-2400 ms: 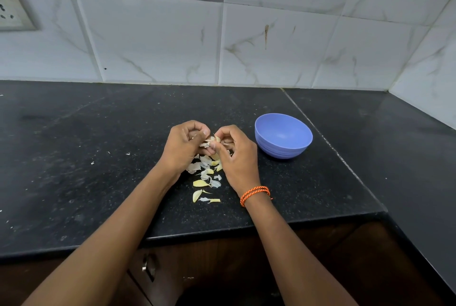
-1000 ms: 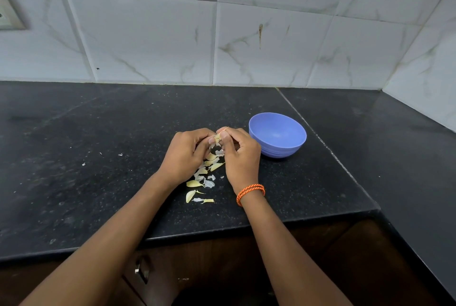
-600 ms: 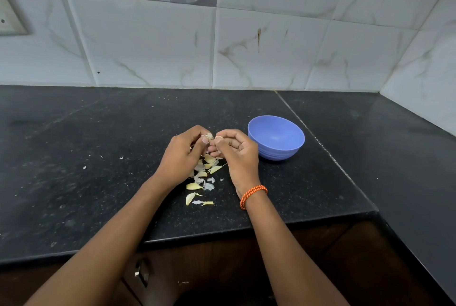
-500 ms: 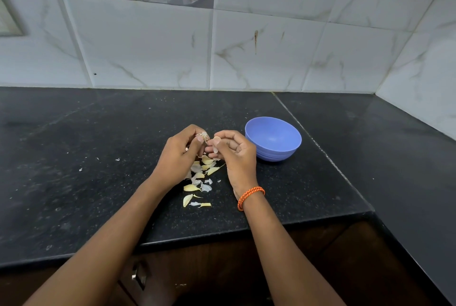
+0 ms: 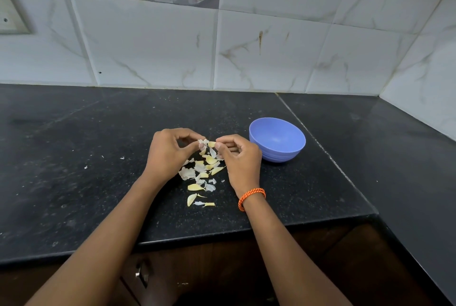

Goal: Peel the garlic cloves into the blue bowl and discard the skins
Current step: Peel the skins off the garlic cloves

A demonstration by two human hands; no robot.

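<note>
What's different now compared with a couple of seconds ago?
The left hand and right hand have drawn slightly apart, the left pulling white skin off the clove the right pinches. The blue bowl and the peel pile stayed put.

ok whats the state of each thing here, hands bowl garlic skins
left hand: raised off the counter, fingertips pinching a white skin
right hand: raised, fingertips pinching the garlic clove
garlic clove: held between both hands, skin partly pulled away
blue bowl: upright on the counter; no cloves visible inside
skins: loose, scattered on the counter below the hands
</note>
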